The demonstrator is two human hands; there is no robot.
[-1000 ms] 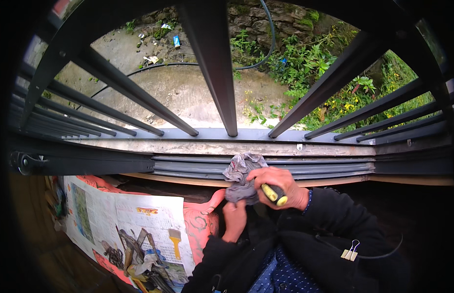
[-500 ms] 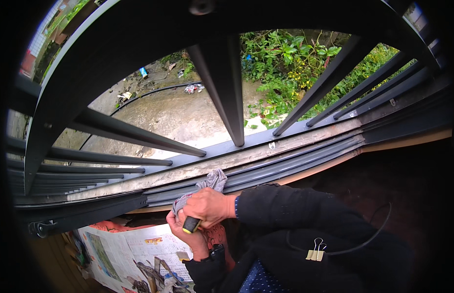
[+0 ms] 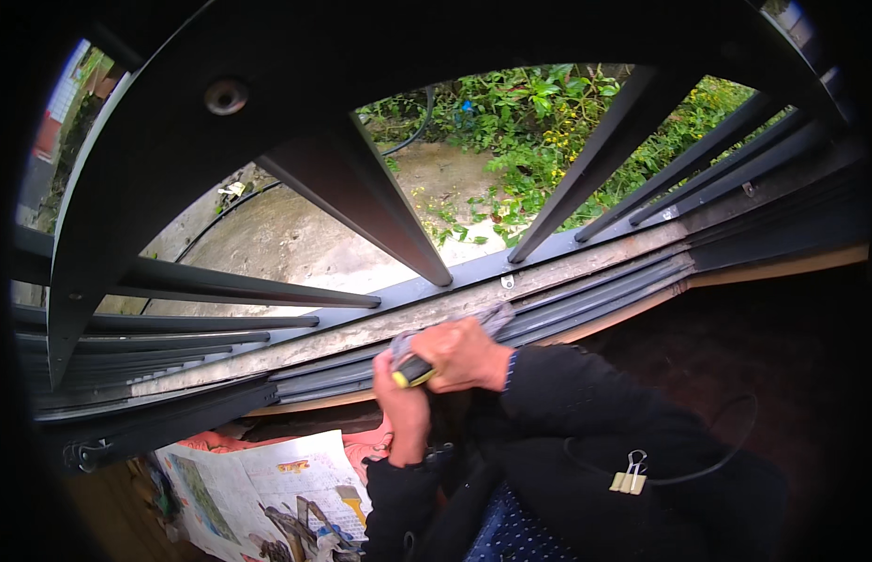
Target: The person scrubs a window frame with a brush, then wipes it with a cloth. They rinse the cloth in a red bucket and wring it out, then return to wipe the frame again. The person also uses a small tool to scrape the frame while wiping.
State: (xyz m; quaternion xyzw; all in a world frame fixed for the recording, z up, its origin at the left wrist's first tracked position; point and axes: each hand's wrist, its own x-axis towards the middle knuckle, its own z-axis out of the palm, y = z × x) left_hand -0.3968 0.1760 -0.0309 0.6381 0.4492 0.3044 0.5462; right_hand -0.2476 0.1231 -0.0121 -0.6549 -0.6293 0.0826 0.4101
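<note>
My right hand [image 3: 464,354] is closed round a tool with a black and yellow handle [image 3: 414,372], its butt pointing down toward me. Its working end is hidden by a crumpled grey cloth [image 3: 497,318], which lies along the grooved window track [image 3: 586,302]. Blurred by motion, my left hand [image 3: 404,412] is close beside the handle, its fingers closed on the cloth's near part. Both hands are over the dark metal track of the sill, just inside the barred window guard.
Dark bars [image 3: 361,206] of the window guard rise beyond the sill. At lower left, a newspaper sheet [image 3: 239,478] carries several tools, among them a yellow-handled brush [image 3: 351,501]. Concrete [image 3: 295,244] and green plants [image 3: 539,131] show outside. A binder clip [image 3: 630,473] holds a cable on my clothing.
Both hands have moved to the right along the track, with the cloth and the handled tool. The view has shifted slightly, and the yellow-handled brush now shows more fully.
</note>
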